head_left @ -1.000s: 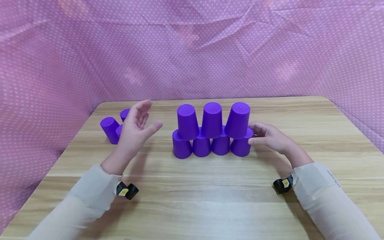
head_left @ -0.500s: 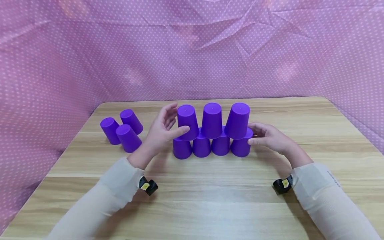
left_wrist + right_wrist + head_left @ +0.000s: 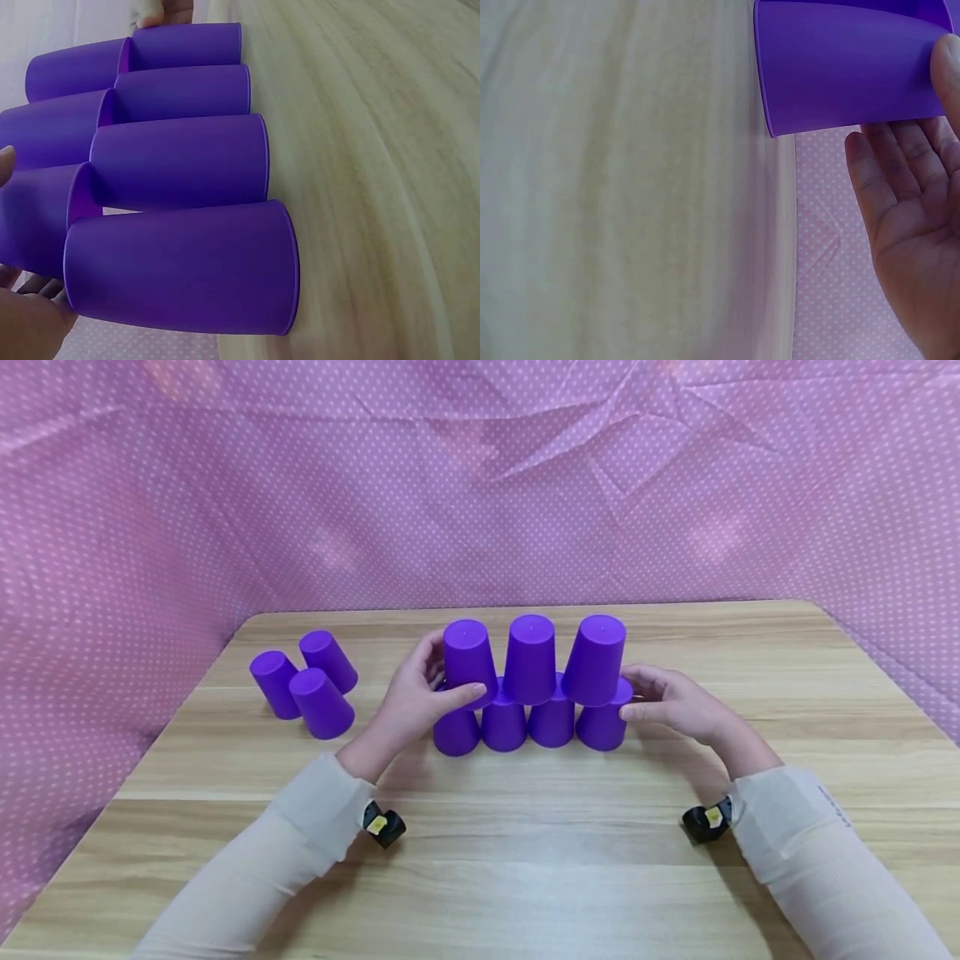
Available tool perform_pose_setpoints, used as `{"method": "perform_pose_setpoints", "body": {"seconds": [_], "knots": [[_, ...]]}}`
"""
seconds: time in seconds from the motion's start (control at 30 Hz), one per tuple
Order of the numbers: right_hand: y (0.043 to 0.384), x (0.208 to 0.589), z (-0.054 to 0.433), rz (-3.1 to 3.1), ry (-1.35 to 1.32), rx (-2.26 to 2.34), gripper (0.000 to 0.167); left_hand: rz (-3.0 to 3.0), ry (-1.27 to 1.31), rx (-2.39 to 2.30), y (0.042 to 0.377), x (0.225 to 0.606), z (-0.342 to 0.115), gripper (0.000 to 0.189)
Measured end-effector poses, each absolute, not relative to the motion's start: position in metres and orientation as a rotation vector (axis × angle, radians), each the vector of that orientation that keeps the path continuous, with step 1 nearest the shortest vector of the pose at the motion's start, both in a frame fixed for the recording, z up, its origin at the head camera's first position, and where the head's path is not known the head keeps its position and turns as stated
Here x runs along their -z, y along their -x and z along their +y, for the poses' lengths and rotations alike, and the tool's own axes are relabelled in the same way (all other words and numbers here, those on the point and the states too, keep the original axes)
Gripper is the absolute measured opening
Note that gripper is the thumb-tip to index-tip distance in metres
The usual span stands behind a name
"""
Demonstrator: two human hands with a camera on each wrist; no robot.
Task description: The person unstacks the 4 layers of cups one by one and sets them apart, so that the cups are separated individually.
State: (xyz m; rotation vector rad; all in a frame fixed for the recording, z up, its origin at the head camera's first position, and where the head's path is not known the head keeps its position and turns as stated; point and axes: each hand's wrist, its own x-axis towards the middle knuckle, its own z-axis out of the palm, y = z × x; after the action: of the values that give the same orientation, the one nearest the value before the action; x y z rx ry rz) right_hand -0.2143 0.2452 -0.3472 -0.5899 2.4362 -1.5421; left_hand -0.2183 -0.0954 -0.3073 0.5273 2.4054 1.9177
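Note:
Purple cups stand upside down in two stacked rows on the wooden table (image 3: 555, 827). Three form the upper row, which rests on several below. At the upper row's left end, my left hand (image 3: 414, 697) holds the upper-left cup (image 3: 468, 660), thumb across its front and fingers behind, partly hidden. My right hand (image 3: 678, 703) holds the lower-right cup (image 3: 602, 727) at its side, its thumb (image 3: 946, 71) against the wall. In the left wrist view, the lower-left cup (image 3: 180, 270) appears closest, beneath the cup in my left hand.
Three more upside-down purple cups stand close together at the left, including a front one (image 3: 322, 703). A pink dotted cloth (image 3: 480, 485) hangs behind the table and at its sides. The table's back edge runs behind the cups.
My left hand has moved right from beside the loose cups to the upper-left cup and now holds it. My right hand and the stacked cups have stayed in place.

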Motion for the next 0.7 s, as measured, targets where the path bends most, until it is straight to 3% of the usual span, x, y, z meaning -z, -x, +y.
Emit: {"method": "perform_pose_setpoints", "body": {"seconds": [0.7], "knots": [[0.2140, 0.3483, 0.2446, 2.421, 0.581, 1.551, 0.050, 2.498, -0.457, -1.848, 0.2182, 0.3083, -0.0938, 0.068]]}}
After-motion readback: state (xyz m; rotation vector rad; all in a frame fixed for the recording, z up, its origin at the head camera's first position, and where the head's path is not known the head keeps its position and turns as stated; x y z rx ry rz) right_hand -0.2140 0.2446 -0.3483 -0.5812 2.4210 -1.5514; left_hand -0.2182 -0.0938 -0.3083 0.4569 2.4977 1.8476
